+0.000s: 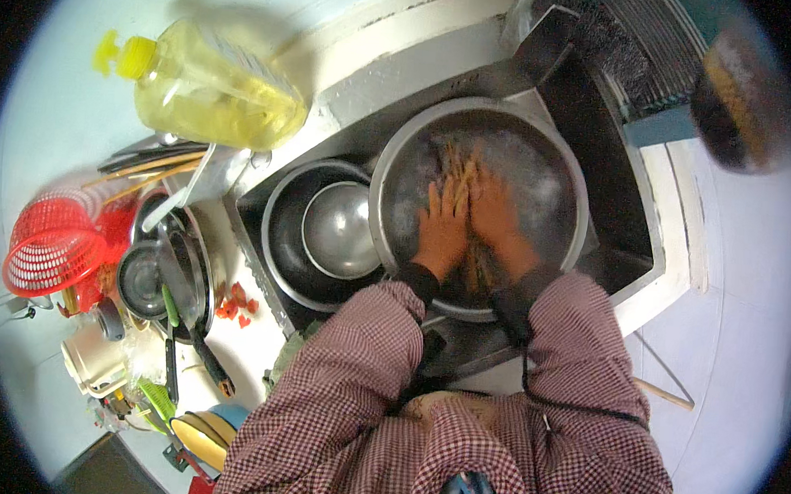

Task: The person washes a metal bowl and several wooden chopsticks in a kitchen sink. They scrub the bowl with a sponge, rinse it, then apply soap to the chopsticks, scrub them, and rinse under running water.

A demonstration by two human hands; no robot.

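Note:
A large metal basin (379,198) stands in the sink, and both hands are inside it. Between my palms is a bundle of chopsticks (464,180), pressed from both sides. My left hand (445,226) lies against the bundle with its fingers stretched out. On the other side, my right hand (497,202) presses on the sticks, its fingertips partly hidden. More thin sticks (477,272) show between my wrists. Cloudy liquid appears to cover the basin's bottom.
Left of the basin, a metal bowl (342,227) sits inside a dark pan (279,267) within the sink (639,255). A yellow pump bottle (215,93) stands behind. Knives (186,288), red baskets (56,246) and red scraps (237,302) occupy the left counter.

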